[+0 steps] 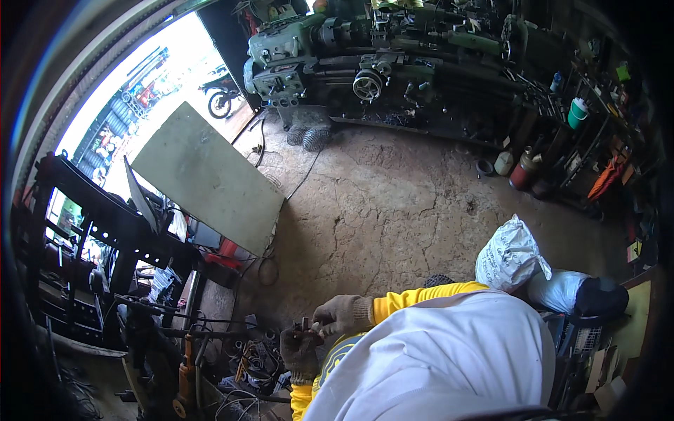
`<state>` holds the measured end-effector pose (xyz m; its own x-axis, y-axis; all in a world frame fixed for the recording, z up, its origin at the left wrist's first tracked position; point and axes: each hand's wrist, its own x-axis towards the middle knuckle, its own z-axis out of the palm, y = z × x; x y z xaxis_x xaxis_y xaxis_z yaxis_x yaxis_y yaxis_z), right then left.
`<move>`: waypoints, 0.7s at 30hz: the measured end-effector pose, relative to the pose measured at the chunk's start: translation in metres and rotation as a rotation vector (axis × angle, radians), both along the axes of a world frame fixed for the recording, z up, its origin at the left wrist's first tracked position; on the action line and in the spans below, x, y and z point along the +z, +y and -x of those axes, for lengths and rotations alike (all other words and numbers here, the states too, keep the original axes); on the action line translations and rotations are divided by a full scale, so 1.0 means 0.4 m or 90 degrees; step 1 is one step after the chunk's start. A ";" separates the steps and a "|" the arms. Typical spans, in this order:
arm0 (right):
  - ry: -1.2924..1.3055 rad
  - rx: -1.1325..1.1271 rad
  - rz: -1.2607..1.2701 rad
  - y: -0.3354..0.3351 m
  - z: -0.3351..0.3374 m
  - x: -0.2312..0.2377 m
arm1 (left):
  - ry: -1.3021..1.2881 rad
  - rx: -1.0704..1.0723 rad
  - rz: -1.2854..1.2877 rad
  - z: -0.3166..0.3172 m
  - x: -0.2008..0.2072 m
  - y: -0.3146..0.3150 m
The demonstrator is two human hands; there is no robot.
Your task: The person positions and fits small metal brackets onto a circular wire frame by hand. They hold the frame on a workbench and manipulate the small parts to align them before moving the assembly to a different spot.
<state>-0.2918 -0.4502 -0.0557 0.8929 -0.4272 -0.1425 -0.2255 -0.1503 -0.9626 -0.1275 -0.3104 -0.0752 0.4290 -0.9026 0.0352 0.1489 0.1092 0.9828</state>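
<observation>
Part is sitting between the 2 hands, right where the gloves are meeting. It is small and looks pale, and the gloves are hiding most of it, so I cannot tell what kind it is. The right hand is coming in from the right, and its fingertips are pinching the part. The left hand is bending just below the part and a bit to the left. I cannot tell if it is gripping too, since its fingers are blurring into the dark. Both hands are wearing brown gloves, and yellow sleeves are reaching down to them. A white cloth is covering the body beside them.

Just left of the left hand, a heap of dark metal bits is lying low. Farther left, an orange tool is hanging with its head down. A big pale board is leaning up and to the left, well apart from the hands. Past the cracked floor, a big green lathe is standing at the back. To the right, 2 white bags are resting near each other: a tall bag and a low bag. Outside the door, a bike is standing in bright light.
</observation>
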 end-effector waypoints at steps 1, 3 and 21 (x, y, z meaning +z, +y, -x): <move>-0.032 0.008 -0.013 -0.020 0.007 -0.017 | -0.023 0.004 -0.013 0.003 -0.001 -0.020; -0.068 0.001 -0.051 -0.047 0.010 -0.042 | -0.014 -0.004 -0.033 0.011 0.013 -0.060; -0.121 -0.104 -0.104 -0.099 -0.192 -0.040 | 0.082 -0.037 -0.065 -0.197 0.013 -0.140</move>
<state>-0.2151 -0.4898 -0.0718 0.8315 -0.5525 -0.0578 -0.0475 0.0330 -0.9983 -0.0488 -0.3665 -0.0699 0.3704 -0.9223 -0.1103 0.2779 -0.0033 0.9606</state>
